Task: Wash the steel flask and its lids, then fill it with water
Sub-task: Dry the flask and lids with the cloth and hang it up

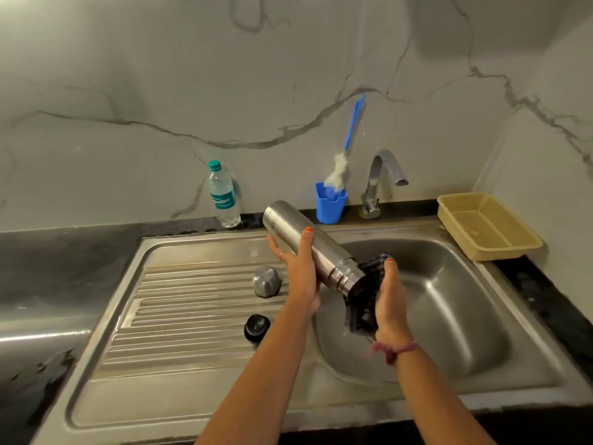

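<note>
Nearest you, the black inner lid (256,327) and steel cap (267,281) lie on the drainboard. Your left hand (296,268) grips the steel flask (308,247), tilted mouth-down over the sink (449,300); your right hand (390,297) holds a dark cloth (364,303) at its mouth. The tap (383,178) looks dry, so filling remains.

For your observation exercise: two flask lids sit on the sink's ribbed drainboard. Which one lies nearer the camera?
The black lid, low on the drainboard beside the left forearm. The domed steel lid lies farther back, towards the flask.
</note>
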Demonstrator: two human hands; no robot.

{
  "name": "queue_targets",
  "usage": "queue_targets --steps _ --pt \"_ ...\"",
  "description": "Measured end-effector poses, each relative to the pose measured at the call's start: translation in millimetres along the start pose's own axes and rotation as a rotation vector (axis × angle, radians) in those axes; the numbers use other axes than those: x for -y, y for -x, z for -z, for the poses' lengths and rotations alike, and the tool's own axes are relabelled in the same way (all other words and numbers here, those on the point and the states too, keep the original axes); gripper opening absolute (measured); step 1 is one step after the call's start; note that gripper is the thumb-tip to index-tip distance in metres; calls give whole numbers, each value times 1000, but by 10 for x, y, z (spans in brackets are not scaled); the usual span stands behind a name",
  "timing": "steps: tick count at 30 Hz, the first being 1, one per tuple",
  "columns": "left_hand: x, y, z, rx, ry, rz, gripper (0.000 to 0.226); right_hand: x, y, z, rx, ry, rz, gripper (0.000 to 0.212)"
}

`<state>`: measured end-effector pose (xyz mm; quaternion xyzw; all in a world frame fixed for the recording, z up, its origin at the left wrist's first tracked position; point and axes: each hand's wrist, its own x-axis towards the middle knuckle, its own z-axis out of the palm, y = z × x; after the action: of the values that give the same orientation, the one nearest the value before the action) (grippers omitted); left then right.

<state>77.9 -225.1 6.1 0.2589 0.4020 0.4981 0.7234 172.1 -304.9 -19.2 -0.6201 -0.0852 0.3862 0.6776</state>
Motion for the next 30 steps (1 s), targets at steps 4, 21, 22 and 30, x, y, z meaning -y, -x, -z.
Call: queue_targets --steps 4,21,22,30 --pt "-312 -132 288 59 171 36 76 -50 -3 -101 6 -28 -28 51" --pt "-1565 -307 1479 -68 422 468 61 -352 99 -430 34 -51 -134 53" --pt "-1555 -318 1524 -81 417 481 59 -370 101 -437 30 -44 -147 54" --pt "-1494 -423 1699 -125 357 583 61 -455 78 -455 20 -18 -179 75"
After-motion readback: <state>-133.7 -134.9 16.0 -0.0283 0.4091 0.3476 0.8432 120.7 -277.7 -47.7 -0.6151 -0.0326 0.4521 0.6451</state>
